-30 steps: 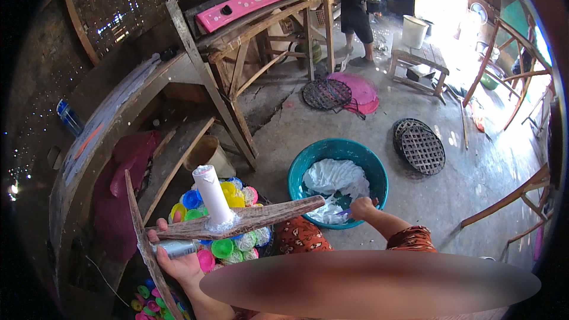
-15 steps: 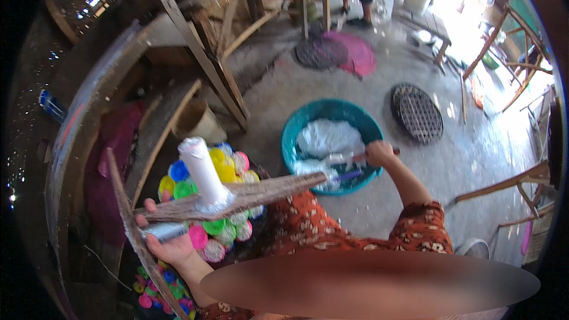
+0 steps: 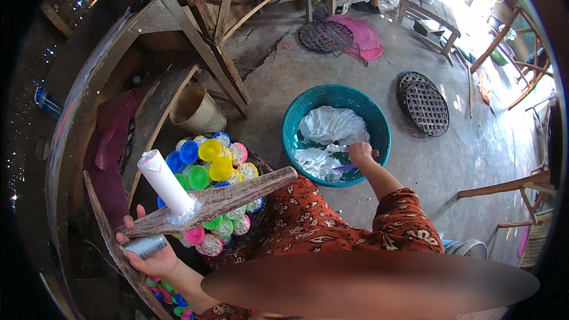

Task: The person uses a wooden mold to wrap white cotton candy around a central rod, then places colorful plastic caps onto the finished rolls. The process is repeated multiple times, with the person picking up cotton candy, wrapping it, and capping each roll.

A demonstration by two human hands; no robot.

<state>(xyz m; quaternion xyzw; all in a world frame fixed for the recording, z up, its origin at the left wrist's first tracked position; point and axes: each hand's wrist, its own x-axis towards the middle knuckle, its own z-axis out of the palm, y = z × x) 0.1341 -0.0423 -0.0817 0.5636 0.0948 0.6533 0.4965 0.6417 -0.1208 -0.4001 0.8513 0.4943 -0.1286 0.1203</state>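
White tube (image 3: 164,181) on rough wooden slat (image 3: 207,202): left hand (image 3: 148,255) clenches its handle; right hand (image 3: 360,154) grips a stick in the teal basin (image 3: 379,121) beside it, loading paste, seemingly.

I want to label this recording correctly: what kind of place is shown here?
Probably a rustic home workshop, perhaps for weaving: a bare concrete floor, rough wooden frames, a teal basin of white fibre, and a basket of coloured spools.
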